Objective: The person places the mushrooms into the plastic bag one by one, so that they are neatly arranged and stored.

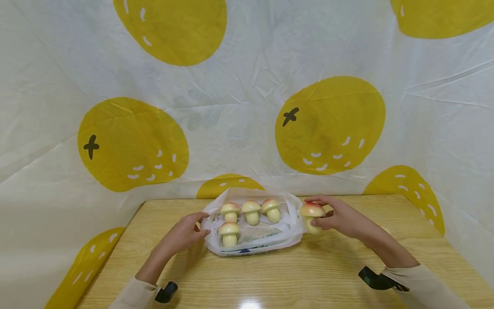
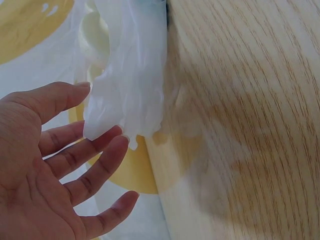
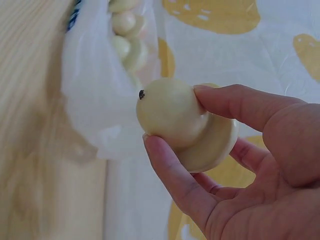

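My right hand (image 1: pixel 339 216) holds a toy mushroom (image 1: pixel 311 209) with a red-tinged cap and pale stem, just off the right side of a white plastic bag (image 1: pixel 256 249). In the right wrist view, thumb and fingers pinch the toy mushroom (image 3: pixel 167 112) around its rounded stem, which has a small dark mark at its end. At the bag's left edge, my left hand (image 1: pixel 186 234) has its fingers spread and relaxed. The left wrist view shows fingertips against the crumpled plastic bag (image 2: pixel 132 75). Several similar mushrooms (image 1: pixel 251 212) stand inside the opened bag.
The bag rests on a light wood-grain table (image 1: pixel 262 279). A white cloth (image 1: pixel 239 133) printed with large yellow fruit hangs behind the table and along its sides. Dark straps (image 1: pixel 167 292) sit around both wrists, over beige sleeves.
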Demonstrator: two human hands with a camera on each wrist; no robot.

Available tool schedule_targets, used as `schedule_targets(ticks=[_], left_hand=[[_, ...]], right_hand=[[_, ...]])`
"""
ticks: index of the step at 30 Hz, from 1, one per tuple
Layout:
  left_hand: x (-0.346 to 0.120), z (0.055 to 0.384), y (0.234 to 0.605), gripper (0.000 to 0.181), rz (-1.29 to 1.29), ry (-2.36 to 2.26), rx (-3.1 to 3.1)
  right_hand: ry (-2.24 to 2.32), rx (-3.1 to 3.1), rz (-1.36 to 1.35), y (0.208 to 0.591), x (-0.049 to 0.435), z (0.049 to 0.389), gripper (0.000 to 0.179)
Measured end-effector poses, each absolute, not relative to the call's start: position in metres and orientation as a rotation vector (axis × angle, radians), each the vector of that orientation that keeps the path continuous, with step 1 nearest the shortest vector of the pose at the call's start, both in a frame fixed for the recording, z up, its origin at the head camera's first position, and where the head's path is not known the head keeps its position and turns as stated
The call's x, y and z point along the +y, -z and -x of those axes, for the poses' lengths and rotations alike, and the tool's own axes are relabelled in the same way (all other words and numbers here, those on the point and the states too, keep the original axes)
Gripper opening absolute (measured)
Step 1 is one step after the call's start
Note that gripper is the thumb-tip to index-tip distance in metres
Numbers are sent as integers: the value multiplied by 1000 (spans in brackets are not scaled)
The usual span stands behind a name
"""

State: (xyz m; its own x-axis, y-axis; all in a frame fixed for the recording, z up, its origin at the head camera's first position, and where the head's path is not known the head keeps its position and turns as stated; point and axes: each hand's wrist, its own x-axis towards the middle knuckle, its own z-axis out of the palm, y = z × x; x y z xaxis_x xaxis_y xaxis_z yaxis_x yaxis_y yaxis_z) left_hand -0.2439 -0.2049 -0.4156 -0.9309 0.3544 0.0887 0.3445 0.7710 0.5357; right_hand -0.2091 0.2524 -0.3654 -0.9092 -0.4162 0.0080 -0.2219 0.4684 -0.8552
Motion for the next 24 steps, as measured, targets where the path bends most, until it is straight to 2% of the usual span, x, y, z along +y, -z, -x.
schedule_targets(ticks=[12,24], left_hand=[[-204,241,413,46,-555,-876,2953],[-202,246,421,46,-549,-856,2989]], right_hand=[[1463,2478,631,353,216,221,57],[1511,2470,613,366,182,243,53]])
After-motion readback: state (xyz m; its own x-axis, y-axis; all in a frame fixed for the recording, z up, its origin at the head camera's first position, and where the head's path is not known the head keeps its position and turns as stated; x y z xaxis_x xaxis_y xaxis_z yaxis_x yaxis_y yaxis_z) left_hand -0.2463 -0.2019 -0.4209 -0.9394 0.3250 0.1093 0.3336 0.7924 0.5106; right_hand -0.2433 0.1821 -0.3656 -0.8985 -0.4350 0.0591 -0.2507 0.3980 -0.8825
